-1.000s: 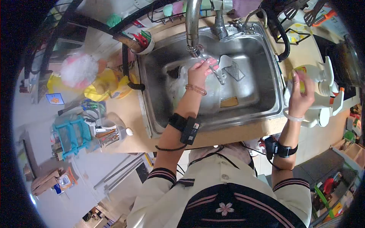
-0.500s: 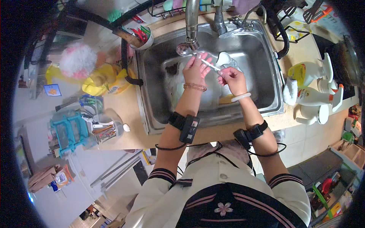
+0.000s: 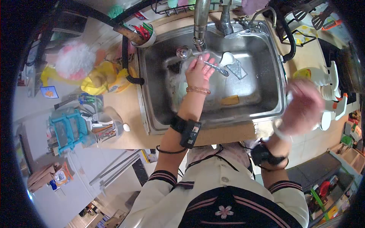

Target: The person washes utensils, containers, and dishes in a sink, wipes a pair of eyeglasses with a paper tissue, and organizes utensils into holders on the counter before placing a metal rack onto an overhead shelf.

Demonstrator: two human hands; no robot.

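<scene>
Palm up over the sink [image 3: 266,102], my left hand [image 3: 198,74] holds a slim metal utensil, seemingly a spoon [image 3: 217,68], its thumb across one end. The rounded end points right and down, below the faucet [image 3: 200,28]. My right hand [image 3: 302,108] is smeared by motion beyond the sink's right rim, nearest the spray bottles [image 3: 332,79]; its fingers are not clear. On the sink bottom lie a white cup-like piece [image 3: 227,59], a clear flat-sided item [image 3: 238,70] and a yellow-orange sponge-like piece [image 3: 230,100].
Left of the sink, a container of cutlery [image 3: 104,128] and a teal rack [image 3: 68,131] stand near a yellow bag [image 3: 100,79]. A white bowl with red and green packets [image 3: 146,35] sits at the back left corner. Black spatulas [image 3: 319,21] hang at the back right.
My right hand has let go of the spoon and swung right, out of the sink towards the bottles. My left hand keeps the spoon, shifted slightly, with its rounded end now uncovered.
</scene>
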